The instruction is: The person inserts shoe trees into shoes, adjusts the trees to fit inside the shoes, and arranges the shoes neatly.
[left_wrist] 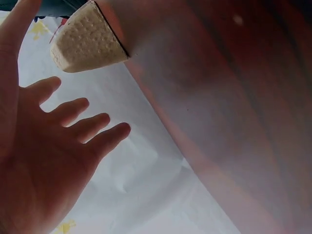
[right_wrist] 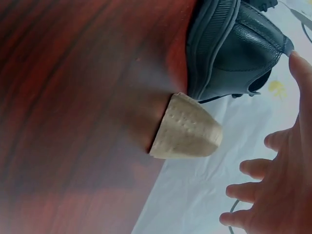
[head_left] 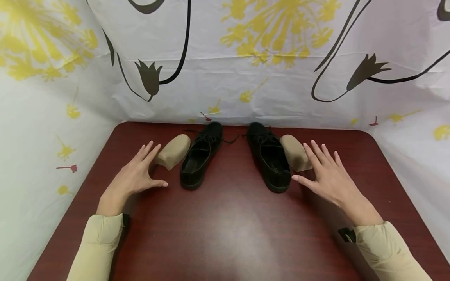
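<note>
Two black lace-up shoes stand at the far side of the table: the left shoe (head_left: 202,154) and the right shoe (head_left: 268,156), toes away from me. On the outer side of each lies a beige toe-shaped insert: the left insert (head_left: 174,151) and the right insert (head_left: 295,152), both with a dimpled end in the wrist views. My left hand (head_left: 135,171) hovers beside the left insert, fingers spread and thumb pointing toward the shoe heel. Beside the right insert, my right hand (head_left: 328,175) is spread the same way, its thumb near the right shoe's heel. Neither hand holds anything.
The dark red wooden table (head_left: 218,226) has rounded far corners. A white sheet (head_left: 225,89) printed with yellow and grey flowers hangs behind it and along both sides. Loose laces (head_left: 230,139) trail from the left shoe.
</note>
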Demonstrator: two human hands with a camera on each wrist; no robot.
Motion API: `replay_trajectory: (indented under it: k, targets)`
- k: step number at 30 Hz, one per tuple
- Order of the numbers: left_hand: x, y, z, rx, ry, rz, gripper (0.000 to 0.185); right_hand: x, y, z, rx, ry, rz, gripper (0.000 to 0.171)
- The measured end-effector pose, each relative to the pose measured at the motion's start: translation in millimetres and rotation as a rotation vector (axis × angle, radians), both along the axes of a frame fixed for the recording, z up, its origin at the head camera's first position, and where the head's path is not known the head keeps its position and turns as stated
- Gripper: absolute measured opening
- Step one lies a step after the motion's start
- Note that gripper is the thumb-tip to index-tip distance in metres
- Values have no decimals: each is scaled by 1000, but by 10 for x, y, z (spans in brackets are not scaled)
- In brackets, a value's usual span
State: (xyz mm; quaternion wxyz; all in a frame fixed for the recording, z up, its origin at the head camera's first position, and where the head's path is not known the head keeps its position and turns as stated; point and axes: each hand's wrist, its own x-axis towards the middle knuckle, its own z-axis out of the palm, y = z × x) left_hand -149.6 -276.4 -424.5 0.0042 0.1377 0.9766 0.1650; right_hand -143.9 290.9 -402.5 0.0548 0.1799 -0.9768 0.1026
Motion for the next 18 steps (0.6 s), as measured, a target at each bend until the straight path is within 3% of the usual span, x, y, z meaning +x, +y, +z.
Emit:
replay_trajectory:
  k: [8,18]
  targets:
    - [-32,-13,-3,9,10,-16,123,-56,-109,49,-12,-3,32,99]
    - [-155,18,58,69,18,-53,100,-192,-358,170,-39,29,92,100]
